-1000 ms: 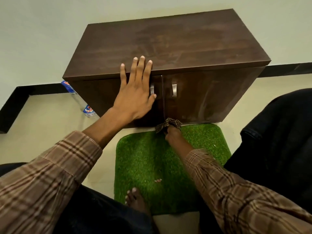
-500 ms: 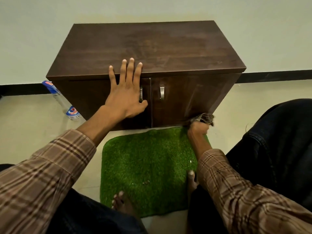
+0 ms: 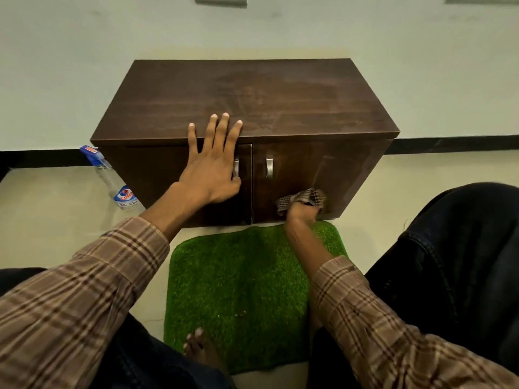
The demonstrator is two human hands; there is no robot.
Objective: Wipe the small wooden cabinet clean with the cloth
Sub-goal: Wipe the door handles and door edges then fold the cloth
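A small dark wooden cabinet [image 3: 252, 102] with two doors and metal handles stands against the wall. My left hand [image 3: 213, 167] lies flat on its left door, fingers spread and reaching over the top front edge. My right hand [image 3: 302, 213] is low at the right door's bottom, clutching a checked brown cloth [image 3: 304, 199] pressed against the door face.
A green grass-like mat [image 3: 238, 282] lies on the floor before the cabinet, with a bare foot [image 3: 196, 345] at its near edge. A spray bottle [image 3: 112, 179] leans at the cabinet's left side. Dark-trousered knees flank the mat.
My right hand swept the cloth from the door gap rightward to the cabinet's right corner, then back left a little on the right door. My left hand stayed pressed on the left door.
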